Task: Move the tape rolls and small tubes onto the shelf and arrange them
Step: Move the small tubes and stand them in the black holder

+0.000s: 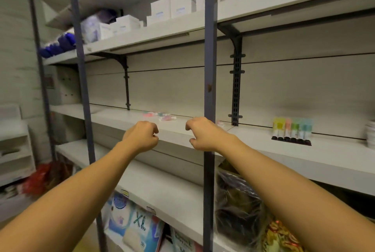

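Observation:
Several small pastel pink and blue tubes (160, 116) lie loose near the back of the middle shelf (113, 118). My left hand (141, 135) hovers at the shelf's front edge, fingers curled into a fist, nothing visible in it. My right hand (200, 133) hovers beside it, just left of the blue upright post (209, 89), fingers loosely curled down and thumb apart, holding nothing I can see. One more small tube (220, 123) peeks out behind the post. A row of coloured tubes (292, 129) stands upright in a black tray on the right shelf section.
A blurred white stack (371, 133) sits at the right edge of the shelf. White boxes (172, 8) and blue packs (56, 45) fill the shelf above. Plastic bags (239, 207) and packaged goods (129, 223) sit below. A second post (81, 69) stands at left.

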`<state>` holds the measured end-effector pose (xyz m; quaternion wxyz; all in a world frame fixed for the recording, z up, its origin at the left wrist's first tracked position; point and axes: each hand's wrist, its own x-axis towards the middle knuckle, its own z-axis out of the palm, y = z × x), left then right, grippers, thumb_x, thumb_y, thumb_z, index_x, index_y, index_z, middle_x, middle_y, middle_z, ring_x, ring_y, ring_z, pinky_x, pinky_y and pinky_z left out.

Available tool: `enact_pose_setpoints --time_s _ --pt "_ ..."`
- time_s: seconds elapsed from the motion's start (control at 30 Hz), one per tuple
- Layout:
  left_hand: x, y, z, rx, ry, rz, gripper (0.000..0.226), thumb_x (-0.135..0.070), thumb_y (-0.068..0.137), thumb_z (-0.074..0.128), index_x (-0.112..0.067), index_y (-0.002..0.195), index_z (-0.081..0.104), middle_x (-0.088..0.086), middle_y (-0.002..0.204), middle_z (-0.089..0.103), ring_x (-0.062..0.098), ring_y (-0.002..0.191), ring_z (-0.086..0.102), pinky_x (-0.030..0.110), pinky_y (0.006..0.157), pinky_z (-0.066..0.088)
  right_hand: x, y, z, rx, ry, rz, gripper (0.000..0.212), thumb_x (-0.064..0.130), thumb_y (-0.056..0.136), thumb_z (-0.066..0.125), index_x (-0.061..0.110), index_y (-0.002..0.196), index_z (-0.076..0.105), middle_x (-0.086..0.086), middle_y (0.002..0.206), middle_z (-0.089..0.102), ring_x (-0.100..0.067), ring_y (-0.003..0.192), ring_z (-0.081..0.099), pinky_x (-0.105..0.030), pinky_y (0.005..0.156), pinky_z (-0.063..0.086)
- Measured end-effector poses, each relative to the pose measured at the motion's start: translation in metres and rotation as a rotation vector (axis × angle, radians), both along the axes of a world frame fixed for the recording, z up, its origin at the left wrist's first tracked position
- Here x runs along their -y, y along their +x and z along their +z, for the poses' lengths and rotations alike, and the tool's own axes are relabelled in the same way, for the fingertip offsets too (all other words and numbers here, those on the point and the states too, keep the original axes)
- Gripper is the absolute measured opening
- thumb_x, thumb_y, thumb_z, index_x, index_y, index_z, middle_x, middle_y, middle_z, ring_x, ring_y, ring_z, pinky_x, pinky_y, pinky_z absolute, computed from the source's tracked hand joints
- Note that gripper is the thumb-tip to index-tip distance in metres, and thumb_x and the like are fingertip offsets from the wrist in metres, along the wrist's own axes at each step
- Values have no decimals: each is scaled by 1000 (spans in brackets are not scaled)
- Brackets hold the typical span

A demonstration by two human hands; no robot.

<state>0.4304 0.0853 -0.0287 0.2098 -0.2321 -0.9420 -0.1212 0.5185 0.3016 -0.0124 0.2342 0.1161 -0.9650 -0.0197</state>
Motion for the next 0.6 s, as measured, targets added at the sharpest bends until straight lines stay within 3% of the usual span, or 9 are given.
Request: enact_pose_setpoints --time_s 0.27,0.6 --pt "47 -83 -3 58 -24 27 36 -22 90 55 -19 125 64 4 124 64 21 104 63 39 88 57 28 -65 9 10 16 -74 33 14 86 62 11 118 59 -6 112 57 -25 91 59 -41 79 58" --pt "93 -201 7 86 -23 -18 37 -21 90 54 -18 126 64 5 125 64 23 105 62 42 92 56 52 -163 8 44 -12 -178 31 12 83 59 7 114 59 -11 108 58 -29 96 59 -42 81 54"
